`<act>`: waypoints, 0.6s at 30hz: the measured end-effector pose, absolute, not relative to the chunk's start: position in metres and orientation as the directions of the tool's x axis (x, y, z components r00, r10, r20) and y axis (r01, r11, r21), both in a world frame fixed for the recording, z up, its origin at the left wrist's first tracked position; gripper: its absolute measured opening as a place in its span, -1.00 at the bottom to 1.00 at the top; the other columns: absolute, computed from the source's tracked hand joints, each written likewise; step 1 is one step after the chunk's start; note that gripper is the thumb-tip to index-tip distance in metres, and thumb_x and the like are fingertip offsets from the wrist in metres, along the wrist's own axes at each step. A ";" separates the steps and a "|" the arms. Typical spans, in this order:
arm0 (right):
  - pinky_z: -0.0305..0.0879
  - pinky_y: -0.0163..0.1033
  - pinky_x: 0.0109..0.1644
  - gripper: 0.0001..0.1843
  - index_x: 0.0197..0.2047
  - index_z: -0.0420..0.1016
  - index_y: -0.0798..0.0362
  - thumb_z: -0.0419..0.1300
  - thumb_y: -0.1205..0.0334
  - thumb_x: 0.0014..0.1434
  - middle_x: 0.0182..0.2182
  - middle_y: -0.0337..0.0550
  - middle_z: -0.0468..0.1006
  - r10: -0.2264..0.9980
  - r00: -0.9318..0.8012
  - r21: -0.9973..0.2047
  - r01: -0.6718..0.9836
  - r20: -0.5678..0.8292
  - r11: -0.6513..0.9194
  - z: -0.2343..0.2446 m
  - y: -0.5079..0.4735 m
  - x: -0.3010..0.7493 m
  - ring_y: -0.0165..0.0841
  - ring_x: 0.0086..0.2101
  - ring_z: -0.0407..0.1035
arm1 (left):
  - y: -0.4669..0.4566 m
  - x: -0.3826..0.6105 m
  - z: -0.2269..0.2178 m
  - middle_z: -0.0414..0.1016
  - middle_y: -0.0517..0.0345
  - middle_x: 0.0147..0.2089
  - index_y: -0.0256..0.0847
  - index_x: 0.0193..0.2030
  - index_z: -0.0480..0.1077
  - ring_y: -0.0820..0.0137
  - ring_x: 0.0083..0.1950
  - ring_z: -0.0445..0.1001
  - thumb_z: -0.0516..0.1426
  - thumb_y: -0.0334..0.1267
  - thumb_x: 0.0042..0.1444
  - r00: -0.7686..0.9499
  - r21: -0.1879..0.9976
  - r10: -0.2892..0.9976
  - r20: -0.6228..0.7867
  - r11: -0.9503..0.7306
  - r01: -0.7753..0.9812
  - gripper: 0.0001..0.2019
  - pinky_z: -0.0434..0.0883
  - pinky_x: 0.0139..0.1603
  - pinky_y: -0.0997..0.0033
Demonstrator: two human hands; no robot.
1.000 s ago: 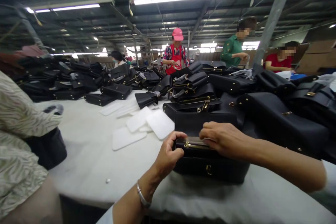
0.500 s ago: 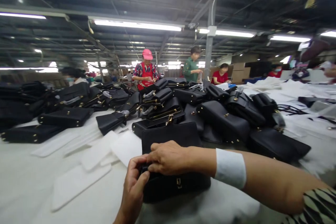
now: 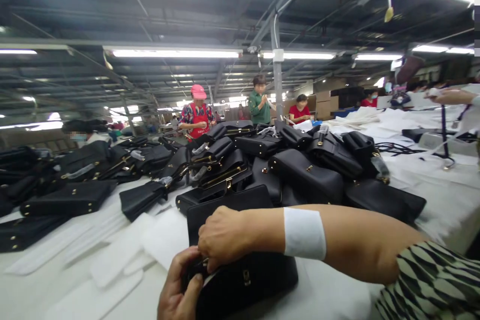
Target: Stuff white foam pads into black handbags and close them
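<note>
We have one black bag (image 3: 258,285) before us on the pale table (image 3: 330,292).
It sits beside white sheets (image 3: 161,240), before heaped black bags (image 3: 311,170); our left hand (image 3: 178,287) grips its corner between thumb and fingers, our right hand (image 3: 225,235) curls just beside — we cannot tell what its fingertips hold.

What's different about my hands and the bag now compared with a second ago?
Your right hand has shifted left along the top of the black bag, close to your left hand. The view swung right. Your left hand stays on the bag's left end, and the flap is still raised.
</note>
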State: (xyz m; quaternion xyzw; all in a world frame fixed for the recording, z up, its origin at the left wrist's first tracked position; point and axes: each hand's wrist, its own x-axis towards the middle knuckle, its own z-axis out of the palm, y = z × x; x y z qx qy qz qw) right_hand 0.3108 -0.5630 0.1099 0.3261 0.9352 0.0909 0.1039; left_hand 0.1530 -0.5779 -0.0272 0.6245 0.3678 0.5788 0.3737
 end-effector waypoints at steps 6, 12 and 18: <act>0.06 -0.22 -0.50 -0.77 -0.26 0.53 0.12 0.04 0.34 0.27 -0.28 -0.09 0.59 0.519 -0.845 0.332 0.457 -0.126 0.825 0.124 -0.585 0.311 -0.27 -0.32 0.44 | -0.570 0.140 0.013 0.48 0.05 -0.12 -0.10 -0.28 0.52 0.17 -0.06 0.43 0.14 -0.22 -0.01 0.373 0.821 0.841 0.392 -0.503 0.271 -0.84 0.37 -0.01 0.24; -0.02 -0.22 -0.53 -0.75 -0.46 0.52 0.10 0.09 0.43 0.20 -0.55 -0.12 0.53 0.449 -0.858 0.383 0.338 -0.250 0.860 0.130 -0.603 0.312 -0.31 -0.46 0.38 | -0.564 0.143 0.025 0.44 0.05 -0.18 -0.16 -0.46 0.48 0.21 -0.06 0.41 0.08 -0.37 -0.17 0.400 0.841 0.860 0.318 -0.451 0.301 -0.84 0.32 0.01 0.24; -0.03 -0.17 -0.46 -0.69 -0.73 0.32 0.00 0.23 0.55 -0.16 -0.63 -0.17 0.44 0.646 -0.747 0.305 0.586 -0.155 0.751 0.104 -0.621 0.359 -0.35 -0.53 0.27 | -0.561 0.149 0.014 0.39 0.09 -0.25 -0.18 -0.52 0.38 0.30 -0.16 0.39 0.02 -0.42 -0.22 0.306 0.835 0.854 0.420 -0.496 0.239 -0.86 0.30 -0.04 0.29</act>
